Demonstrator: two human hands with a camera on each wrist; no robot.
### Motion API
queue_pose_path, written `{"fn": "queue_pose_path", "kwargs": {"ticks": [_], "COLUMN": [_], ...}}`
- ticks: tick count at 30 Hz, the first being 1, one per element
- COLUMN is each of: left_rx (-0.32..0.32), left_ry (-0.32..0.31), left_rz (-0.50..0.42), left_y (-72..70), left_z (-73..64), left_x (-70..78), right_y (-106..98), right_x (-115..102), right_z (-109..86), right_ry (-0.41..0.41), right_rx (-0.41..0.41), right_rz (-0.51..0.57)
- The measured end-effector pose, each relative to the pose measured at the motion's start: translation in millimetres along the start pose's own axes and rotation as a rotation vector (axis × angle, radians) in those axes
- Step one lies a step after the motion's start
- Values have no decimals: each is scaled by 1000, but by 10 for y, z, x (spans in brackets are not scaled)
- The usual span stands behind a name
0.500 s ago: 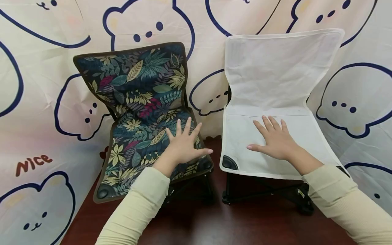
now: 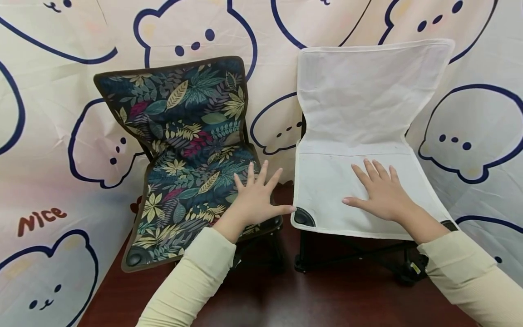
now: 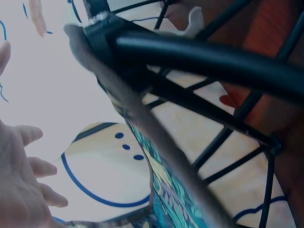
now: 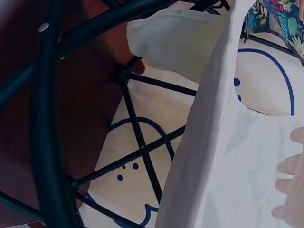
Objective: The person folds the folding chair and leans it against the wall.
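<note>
Two folding chairs with black frames stand side by side in the head view. The left one is a dark leaf-patterned chair (image 2: 180, 181); the right one is a white chair (image 2: 327, 181). Over the right side of the patterned seat is my left hand (image 2: 253, 200), fingers spread and holding nothing. My right hand (image 2: 382, 190) is over the white seat, also spread with nothing in it. In the left wrist view, the hand (image 3: 19, 171) appears above the edge of the patterned fabric. The right wrist view has the fingers (image 4: 290, 166) above the white fabric.
Behind the chairs hangs a pale cloth (image 2: 49, 122) printed with blue-outlined bears. Both chairs stand on a dark red-brown surface (image 2: 282, 299). Crossed black tubes (image 4: 142, 147) of the white chair's frame lie beneath its seat.
Both hands have moved right and slightly nearer, still spread. The whole scene has shifted a little left in the head view. Both chairs stay in place.
</note>
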State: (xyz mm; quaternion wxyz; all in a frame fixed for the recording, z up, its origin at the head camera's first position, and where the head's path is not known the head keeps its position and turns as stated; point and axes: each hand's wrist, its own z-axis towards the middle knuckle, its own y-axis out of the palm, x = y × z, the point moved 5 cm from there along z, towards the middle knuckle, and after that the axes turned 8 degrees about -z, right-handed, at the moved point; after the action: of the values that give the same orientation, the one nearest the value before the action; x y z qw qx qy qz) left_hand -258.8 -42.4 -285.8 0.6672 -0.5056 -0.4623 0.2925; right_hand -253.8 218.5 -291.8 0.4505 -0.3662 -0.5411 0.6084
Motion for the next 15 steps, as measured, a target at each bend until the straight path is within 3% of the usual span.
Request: {"fn": "queue_pose_path", "kwargs": {"ticks": [10, 15], "left_rx": [-31, -13], "left_ry": [65, 73], "left_rz": [18, 53], "left_y": [109, 149], "left_z": [-3, -3], "left_x": [224, 287], "right_y": [-7, -11], "right_x": [175, 226], "right_z": [-172, -269], "right_ry": [47, 71], "right_rx": [6, 8], "right_rz": [18, 19]}}
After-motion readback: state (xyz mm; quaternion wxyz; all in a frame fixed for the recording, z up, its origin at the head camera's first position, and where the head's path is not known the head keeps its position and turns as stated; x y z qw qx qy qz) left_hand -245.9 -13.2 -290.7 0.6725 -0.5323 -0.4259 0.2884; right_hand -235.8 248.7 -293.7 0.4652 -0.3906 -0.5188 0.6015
